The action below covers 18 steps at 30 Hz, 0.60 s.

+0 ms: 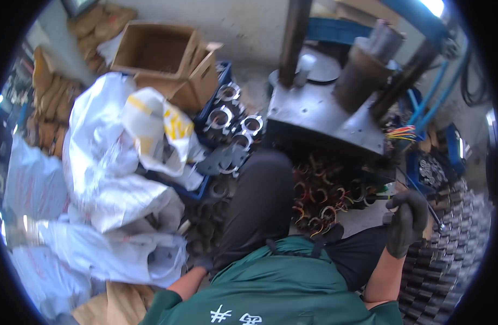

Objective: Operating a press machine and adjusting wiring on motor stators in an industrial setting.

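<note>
Your R hand [406,221], dark-gloved, is fisted round a thin dark rod [422,197] beside the stacked metal rings [449,254]; rod tip too thin to make out. L hand [201,264] mostly hidden behind your knee [257,208] by the white sacks [113,179], grip can't tell.

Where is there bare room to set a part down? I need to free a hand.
Little room. One bare floor strip lies between the wound coils and the right hand. The press's grey plate has open surface. Crowded: ring crate, white sacks, stacked parts. The left hand reaches among dark rings.
</note>
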{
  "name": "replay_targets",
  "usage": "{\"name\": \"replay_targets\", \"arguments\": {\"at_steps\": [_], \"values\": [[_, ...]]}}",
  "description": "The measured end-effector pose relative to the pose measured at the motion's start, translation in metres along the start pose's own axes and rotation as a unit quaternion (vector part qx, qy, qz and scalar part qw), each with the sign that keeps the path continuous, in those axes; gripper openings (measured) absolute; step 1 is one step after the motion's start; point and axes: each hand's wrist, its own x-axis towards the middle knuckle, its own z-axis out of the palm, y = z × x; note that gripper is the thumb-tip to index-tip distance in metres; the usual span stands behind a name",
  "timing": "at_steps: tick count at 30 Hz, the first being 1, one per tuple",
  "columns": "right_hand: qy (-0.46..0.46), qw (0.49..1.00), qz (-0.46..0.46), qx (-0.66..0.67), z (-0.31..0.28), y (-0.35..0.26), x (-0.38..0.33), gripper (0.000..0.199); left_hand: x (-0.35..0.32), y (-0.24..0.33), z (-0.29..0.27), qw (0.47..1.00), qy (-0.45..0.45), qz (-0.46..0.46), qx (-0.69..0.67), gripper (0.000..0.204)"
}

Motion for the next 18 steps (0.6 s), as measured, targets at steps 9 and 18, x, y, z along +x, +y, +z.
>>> {"name": "replay_targets", "arguments": {"at_steps": [9,18], "values": [[0.274,0.788,-0.050,-0.549,-0.152,-0.005,-0.085,0.028,-0.032,0.038,-0.133,0.998,-0.016,0.046,-0.028,0.077],[0.338,0.806,-0.013,-0.487,-0.160,0.044,-0.030,0.029,-0.029,0.189,-0.361,0.744,0.146,0.406,-0.511,0.059]]}}
